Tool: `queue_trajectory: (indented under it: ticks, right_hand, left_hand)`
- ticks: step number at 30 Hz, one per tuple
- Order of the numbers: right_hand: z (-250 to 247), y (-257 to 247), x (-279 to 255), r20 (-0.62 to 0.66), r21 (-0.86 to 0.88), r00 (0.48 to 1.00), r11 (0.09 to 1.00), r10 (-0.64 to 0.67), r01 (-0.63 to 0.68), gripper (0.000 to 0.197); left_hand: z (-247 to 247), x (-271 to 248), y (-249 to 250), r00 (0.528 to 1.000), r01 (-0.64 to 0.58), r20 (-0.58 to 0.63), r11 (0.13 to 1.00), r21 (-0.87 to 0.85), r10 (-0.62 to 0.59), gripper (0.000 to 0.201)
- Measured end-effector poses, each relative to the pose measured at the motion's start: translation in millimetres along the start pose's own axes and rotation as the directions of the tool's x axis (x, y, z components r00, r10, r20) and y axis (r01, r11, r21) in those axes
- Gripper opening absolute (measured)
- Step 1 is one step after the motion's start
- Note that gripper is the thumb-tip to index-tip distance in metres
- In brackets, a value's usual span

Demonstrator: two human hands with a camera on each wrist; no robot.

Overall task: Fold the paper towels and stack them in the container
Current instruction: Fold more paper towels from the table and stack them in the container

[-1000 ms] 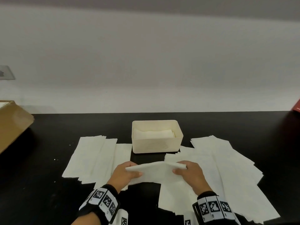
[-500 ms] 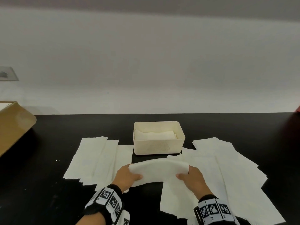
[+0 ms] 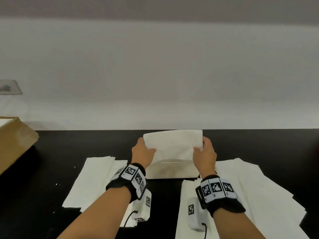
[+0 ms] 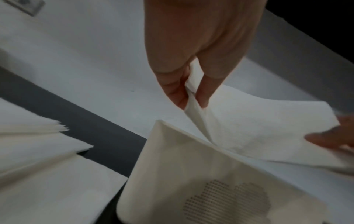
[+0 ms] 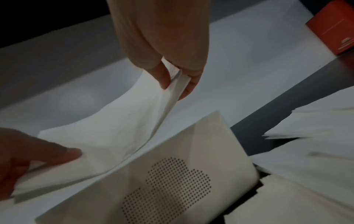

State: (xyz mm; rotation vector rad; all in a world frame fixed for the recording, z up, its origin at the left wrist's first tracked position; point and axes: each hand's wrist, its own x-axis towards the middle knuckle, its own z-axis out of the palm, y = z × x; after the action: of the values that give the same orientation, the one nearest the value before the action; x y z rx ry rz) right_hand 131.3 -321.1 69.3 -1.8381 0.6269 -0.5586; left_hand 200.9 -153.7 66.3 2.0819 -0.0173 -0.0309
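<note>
1. both hands, left hand [image 3: 144, 152] and right hand [image 3: 205, 153], pinch the folded paper towel [image 3: 174, 144] by its ends.
2. lifted from above the table's loose sheets [image 3: 93, 180], it now hangs over the container [image 3: 172, 172].

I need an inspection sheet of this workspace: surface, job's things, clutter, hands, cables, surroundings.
Surface: black tabletop, small white specks on its left part.
Job's things: folded white paper towel held above the cream plastic container; flat white paper towel sheets at left and right.
Clutter: brown cardboard box at left; red box at right.
Hands: left hand and right hand each pinch one end of the towel.
Cables: black wrist-camera cables.
Surroundings: white wall.
</note>
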Motion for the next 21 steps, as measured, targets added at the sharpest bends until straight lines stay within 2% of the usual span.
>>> queue_trajectory:
  ticks: [4,7,11,16,21]
  right_hand:
    - [22.6,7.4,15.5,0.012,-0.02,1.0,1.0,0.003,-0.003,0.053]
    - [33.9,15.3,26.0,0.032,-0.224,0.999,0.975,0.002,0.005,0.049]
    - [41.0,22.5,34.8,0.113,-0.507,0.993,0.862,0.037,0.026,0.031]
    - [50.3,26.9,41.1,0.141,-0.639,0.981,0.769,0.132,-0.012,0.02]
    - [54.7,28.7,44.4,0.172,-0.716,0.967,0.698,0.19,-0.01,0.016]
  left_hand:
    - [10.1,13.4,-0.1,1.0,0.022,-0.019,0.999,0.035,-0.022,0.043]
    - [17.8,21.5,-2.3,0.999,-0.032,0.047,0.973,0.228,0.022,0.041]
    - [27.8,30.3,-3.4,0.979,-0.174,0.188,0.83,0.53,0.085,0.031]
    - [38.7,36.3,-5.9,0.934,-0.297,0.356,0.583,0.756,0.014,0.028]
    - [44.7,47.2,-7.1,0.908,-0.302,0.41,0.539,0.786,-0.089,0.031]
